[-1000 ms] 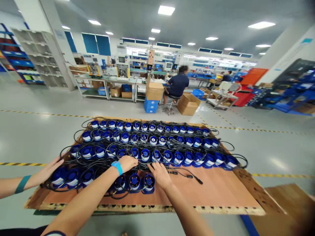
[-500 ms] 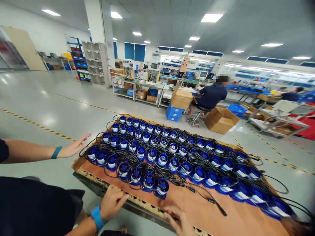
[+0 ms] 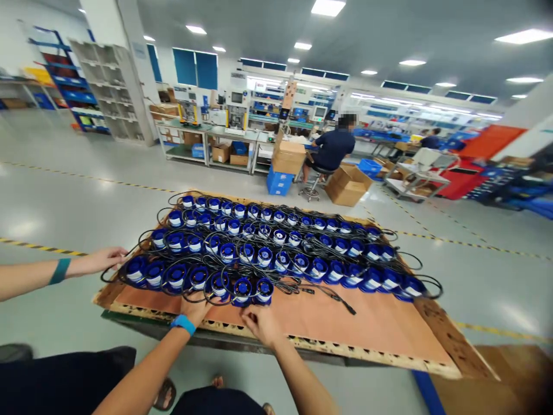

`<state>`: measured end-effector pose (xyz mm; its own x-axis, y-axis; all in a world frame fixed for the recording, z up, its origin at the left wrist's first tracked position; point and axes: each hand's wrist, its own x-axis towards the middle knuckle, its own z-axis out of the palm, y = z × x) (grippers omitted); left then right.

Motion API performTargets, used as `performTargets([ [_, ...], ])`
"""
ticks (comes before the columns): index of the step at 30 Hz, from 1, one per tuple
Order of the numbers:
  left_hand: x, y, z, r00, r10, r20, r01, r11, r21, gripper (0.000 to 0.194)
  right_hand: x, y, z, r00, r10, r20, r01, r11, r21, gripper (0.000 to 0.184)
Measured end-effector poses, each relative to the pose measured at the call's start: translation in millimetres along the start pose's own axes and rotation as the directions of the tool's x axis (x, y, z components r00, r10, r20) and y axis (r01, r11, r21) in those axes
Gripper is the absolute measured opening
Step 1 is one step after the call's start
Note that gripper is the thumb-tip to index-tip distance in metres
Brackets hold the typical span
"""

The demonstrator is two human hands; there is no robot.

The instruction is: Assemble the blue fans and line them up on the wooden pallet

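Blue round fan-like units [image 3: 227, 252] with white labels and black cables stand in rows on a wooden-edged board [image 3: 367, 328]. My left hand [image 3: 196, 308], with a bright blue band at the wrist, reaches in at the front row, its fingers partly hidden among cables and units. My right hand [image 3: 257, 320] is bent, fingers drawn together, at the foot of the rightmost front unit [image 3: 264, 291]. Whether it grips anything is hidden. Loose cable ends with black connectors [image 3: 345, 306] lie on the board to the right.
A co-worker's hand [image 3: 101, 261] with a teal wristband touches the cables at the board's left corner. Flattened cardboard [image 3: 492, 380] lies at lower right. Beyond the board are a seated person [image 3: 334, 147], an open carton [image 3: 349, 183], blue crates [image 3: 279, 180] and benches [image 3: 184, 151].
My view has swung right. Both my hands have moved forward onto the front row; the right was lower, fingers apart, near the board edge. The co-worker's hand has come to the cables.
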<state>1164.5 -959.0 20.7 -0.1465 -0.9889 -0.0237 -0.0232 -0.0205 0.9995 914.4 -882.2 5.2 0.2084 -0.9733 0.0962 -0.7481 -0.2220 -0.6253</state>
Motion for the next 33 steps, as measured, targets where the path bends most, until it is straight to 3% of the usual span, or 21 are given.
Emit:
performTargets([
  [2,-2.5,-8.9,-6.4,0.998,0.060,0.037,-0.066,0.983,0.169,0.025,-8.5,12.4,6.9,0.951,0.150,-0.272,-0.143,0.989,0.047,0.021],
  [4,-9.8,-18.2,-7.7,0.991,0.104,0.084,-0.127,0.931,0.341,0.028,-12.9,21.8,12.8,0.840,0.242,-0.486,-0.220,0.970,0.103,0.042],
  [5,-14.2,-22.0,-5.4,0.986,0.116,0.118,-0.155,0.895,0.419,0.032,-12.3,24.6,15.3,0.810,0.253,-0.529,-0.224,0.967,0.120,0.058],
  [7,-22.1,-25.7,5.2,0.963,0.134,0.233,-0.249,0.771,0.586,0.041,-5.3,26.2,19.9,0.807,0.247,-0.536,-0.216,0.969,0.121,0.075],
  [9,-24.8,-23.6,20.5,0.922,0.117,0.369,-0.353,0.644,0.679,0.044,5.5,24.8,24.2,0.791,0.278,-0.545,-0.269,0.958,0.099,0.069],
  [12,-17.8,-12.9,39.4,0.872,0.078,0.483,-0.421,0.624,0.659,0.031,16.4,22.7,28.6,0.755,0.320,-0.573,-0.342,0.937,0.073,0.059],
  [19,0.1,0.1,42.4,0.818,0.066,0.571,-0.484,0.615,0.622,0.029,11.8,17.2,16.5,0.783,0.281,-0.555,-0.311,0.949,0.041,0.068],
  [22,-2.3,-3.5,39.7,0.828,0.065,0.556,-0.479,0.599,0.642,0.030,13.6,13.6,11.2,0.799,0.307,-0.516,-0.330,0.943,0.051,0.066],
  [29,-9.2,-2.9,27.3,0.902,0.134,0.410,-0.413,0.541,0.733,0.041,20.0,14.1,11.0,0.815,0.339,-0.470,-0.338,0.937,0.088,0.065],
  [31,-11.0,-1.7,25.0,0.899,0.162,0.407,-0.428,0.524,0.736,0.036,16.8,9.7,5.5,0.842,0.337,-0.420,-0.309,0.941,0.137,0.078],
  [33,-18.7,-7.1,28.3,0.863,0.224,0.454,-0.502,0.493,0.711,0.028,1.3,4.7,-2.6,0.861,0.311,-0.404,-0.252,0.948,0.192,0.091],
])
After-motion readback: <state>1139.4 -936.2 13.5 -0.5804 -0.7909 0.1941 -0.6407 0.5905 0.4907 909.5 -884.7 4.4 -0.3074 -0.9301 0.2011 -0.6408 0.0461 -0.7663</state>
